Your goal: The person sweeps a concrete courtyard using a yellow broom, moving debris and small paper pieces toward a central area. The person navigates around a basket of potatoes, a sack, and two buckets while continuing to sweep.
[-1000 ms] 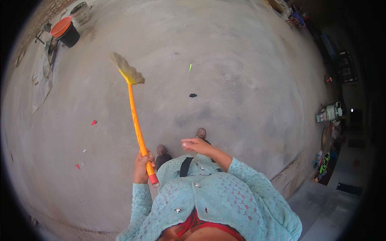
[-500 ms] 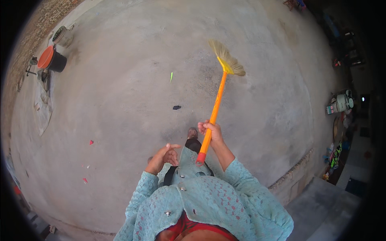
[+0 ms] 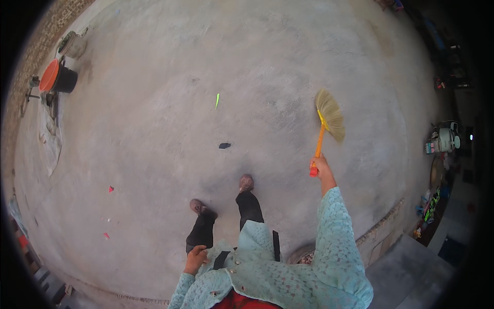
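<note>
Out at the person's right, broom (image 3: 325, 129) is raised over the concrete floor (image 3: 154, 144), long axis near vertical, straw head up and away, orange handle end down. Right hand (image 3: 320, 166) fingers clenched round the handle's bottom. Left hand (image 3: 195, 257) loosely curled at the jacket hem, holding nothing.

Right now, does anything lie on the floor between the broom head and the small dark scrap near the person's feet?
Nothing visible does. The right hand holds the broom raised at the right; bare concrete floor separates it from the dark scrap.
</note>
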{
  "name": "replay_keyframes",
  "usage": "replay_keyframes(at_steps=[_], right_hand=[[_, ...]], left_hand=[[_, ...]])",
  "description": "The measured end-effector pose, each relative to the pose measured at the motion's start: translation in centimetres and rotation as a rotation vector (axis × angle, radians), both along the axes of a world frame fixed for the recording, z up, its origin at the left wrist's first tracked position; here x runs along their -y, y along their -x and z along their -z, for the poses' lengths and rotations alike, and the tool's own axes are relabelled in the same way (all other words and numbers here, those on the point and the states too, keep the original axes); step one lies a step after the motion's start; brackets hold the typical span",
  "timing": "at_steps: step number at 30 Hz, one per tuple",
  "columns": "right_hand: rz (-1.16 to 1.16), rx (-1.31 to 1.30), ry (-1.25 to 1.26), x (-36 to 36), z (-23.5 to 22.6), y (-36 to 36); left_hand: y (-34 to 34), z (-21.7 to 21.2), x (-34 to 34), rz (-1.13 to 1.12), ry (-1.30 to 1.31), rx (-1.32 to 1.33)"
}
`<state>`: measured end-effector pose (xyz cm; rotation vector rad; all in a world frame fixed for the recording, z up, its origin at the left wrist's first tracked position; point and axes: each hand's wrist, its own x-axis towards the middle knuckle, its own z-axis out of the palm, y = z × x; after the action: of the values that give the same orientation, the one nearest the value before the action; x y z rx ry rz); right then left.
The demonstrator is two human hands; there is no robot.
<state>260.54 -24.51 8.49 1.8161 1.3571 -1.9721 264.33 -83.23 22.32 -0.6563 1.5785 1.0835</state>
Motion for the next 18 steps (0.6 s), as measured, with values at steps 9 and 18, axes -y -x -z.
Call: replay_keyframes(at_steps=[9, 18], right_hand=[[-0.714, 0.111, 0.090, 18.7, -9.7, -1.8], [-0.785, -0.281, 0.684, 34.6, -17.8, 2.9]], left_hand=[[1.9, 0.4, 2.6, -0.122, -0.033, -0.128], [4.0, -0.5, 5.8, -0.274, -0.070, -0.282]])
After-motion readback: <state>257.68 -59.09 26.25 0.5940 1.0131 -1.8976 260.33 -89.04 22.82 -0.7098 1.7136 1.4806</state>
